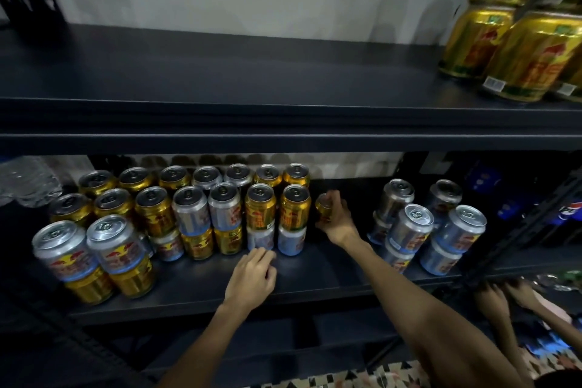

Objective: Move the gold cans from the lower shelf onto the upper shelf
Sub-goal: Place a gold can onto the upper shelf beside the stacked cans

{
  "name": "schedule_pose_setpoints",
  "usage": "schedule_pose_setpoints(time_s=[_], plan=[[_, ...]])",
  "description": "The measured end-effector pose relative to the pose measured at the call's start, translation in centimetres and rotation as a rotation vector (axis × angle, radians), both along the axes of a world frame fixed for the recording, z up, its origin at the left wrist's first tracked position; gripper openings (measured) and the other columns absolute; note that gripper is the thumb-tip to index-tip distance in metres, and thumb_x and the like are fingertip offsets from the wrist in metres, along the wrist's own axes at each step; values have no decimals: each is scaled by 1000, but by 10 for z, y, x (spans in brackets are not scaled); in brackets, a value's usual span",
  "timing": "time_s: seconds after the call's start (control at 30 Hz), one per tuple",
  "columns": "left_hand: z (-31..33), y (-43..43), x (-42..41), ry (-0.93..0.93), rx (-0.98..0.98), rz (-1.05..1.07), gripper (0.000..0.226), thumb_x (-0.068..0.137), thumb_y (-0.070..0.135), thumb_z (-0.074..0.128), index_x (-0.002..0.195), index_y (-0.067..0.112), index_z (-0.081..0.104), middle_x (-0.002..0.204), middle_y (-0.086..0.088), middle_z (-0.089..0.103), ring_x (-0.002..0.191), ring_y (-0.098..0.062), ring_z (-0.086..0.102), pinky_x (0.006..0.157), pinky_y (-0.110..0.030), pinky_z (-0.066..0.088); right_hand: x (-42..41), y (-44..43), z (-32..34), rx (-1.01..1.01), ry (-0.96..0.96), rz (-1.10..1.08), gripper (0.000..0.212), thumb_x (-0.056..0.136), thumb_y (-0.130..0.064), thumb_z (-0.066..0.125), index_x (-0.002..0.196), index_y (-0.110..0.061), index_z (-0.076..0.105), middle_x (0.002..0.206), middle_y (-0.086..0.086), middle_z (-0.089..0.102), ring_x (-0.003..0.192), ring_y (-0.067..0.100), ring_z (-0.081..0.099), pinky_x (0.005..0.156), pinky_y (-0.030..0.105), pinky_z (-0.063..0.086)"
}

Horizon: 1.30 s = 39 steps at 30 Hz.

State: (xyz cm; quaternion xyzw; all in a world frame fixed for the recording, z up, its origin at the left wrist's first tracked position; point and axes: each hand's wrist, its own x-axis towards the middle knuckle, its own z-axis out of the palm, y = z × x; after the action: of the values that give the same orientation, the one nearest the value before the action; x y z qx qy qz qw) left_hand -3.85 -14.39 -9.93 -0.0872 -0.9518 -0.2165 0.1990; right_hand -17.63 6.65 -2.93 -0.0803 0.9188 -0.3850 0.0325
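Progress looks early: your right hand (333, 214) grips one gold can (324, 203) on the lower shelf (315, 274), your left hand (252, 277) rests loosely curled, holding nothing. Few gold cans (516, 50) stand on the upper shelf (220, 72) above-right; many gold cans (261, 205) remain left of your hands.

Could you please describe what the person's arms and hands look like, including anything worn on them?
Both forearms are bare as far as the view shows, with no sleeves visible. The left hand and right hand wear no gloves, and no watch, bracelet or ring is visible.
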Motion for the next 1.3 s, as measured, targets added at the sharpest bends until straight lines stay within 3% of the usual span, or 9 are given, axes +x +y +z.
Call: schedule_pose_setpoints(time_s=[0.2, 0.33, 0.47, 0.63, 0.73, 0.83, 0.93, 1.13, 1.3], plan=[[5, 1, 2, -4, -25, 4, 18, 86, 19, 46, 94, 15, 62, 87, 3, 56, 84, -16, 54, 70, -33, 50, 18, 20, 2, -71, 81, 53, 74, 70, -11, 87, 101, -56, 37, 122, 4, 56, 106, 26, 60, 90, 48, 57], [6, 1, 3, -7, -38, -5, 13, 83, 10, 61, 95, 15, 61, 88, 3, 56, 86, -17, 55, 73, -36, 52, 40, 28, 18, -85, 142, 55, 75, 71, -17, 89, 108, -55, 37, 126, 5, 58, 107, 23, 63, 94, 39, 54], [15, 3, 10, 39, 27, -61, 16, 86, 13, 51, 97, 15, 63, 91, 5, 58, 84, -16, 61, 70, -31, 52, 73, 45, 42, -102, 181, 116, 72, 73, -24, 87, 108, -62, 38, 121, 1, 57, 109, 18, 61, 94, 33, 52], [80, 33, 29, 378, 137, -204, 20, 87, 5, 51, 89, 4, 70, 88, -1, 63, 78, -17, 63, 66, -31, 54, 135, 76, 91, -228, 216, 219, 64, 78, -25, 86, 124, -42, 45, 124, -8, 56, 112, 12, 59, 94, 39, 53], [150, 56, 35, 672, 205, -253, 20, 86, 0, 54, 82, 0, 73, 86, -7, 68, 79, -19, 65, 70, -29, 54, 169, 92, 136, -354, 270, 256, 65, 80, -28, 86, 132, -38, 49, 125, -14, 58, 115, 16, 62, 93, 35, 54], [233, 71, 42, 895, 241, -311, 21, 86, -2, 54, 77, -4, 74, 85, -13, 70, 76, -24, 66, 69, -32, 53, 190, 103, 201, -445, 414, 251, 64, 80, -31, 85, 133, -35, 51, 127, -9, 61, 112, 20, 64, 92, 36, 55], [308, 75, 44, 971, 257, -284, 19, 86, -1, 55, 79, -5, 72, 86, -15, 68, 78, -26, 62, 74, -34, 50, 198, 116, 273, -496, 598, 238, 60, 80, -34, 84, 132, -36, 53, 136, -10, 59, 116, 22, 65, 94, 43, 57], [389, 69, 21, 657, 260, 35, 14, 92, 25, 56, 96, 18, 67, 92, 6, 66, 89, -20, 60, 73, -35, 46, 180, 149, 377, -388, 872, 148, 56, 85, -20, 79, 133, -31, 52, 136, -2, 54, 115, 22, 66, 96, 50, 57], [400, 61, 1, 231, 78, 212, 30, 94, 46, 49, 114, 27, 61, 114, 2, 63, 103, -24, 58, 76, -37, 42, 139, 168, 417, -241, 913, 13, 56, 87, -22, 80, 134, -31, 51, 127, -5, 60, 110, 18, 67, 93, 49, 58]])
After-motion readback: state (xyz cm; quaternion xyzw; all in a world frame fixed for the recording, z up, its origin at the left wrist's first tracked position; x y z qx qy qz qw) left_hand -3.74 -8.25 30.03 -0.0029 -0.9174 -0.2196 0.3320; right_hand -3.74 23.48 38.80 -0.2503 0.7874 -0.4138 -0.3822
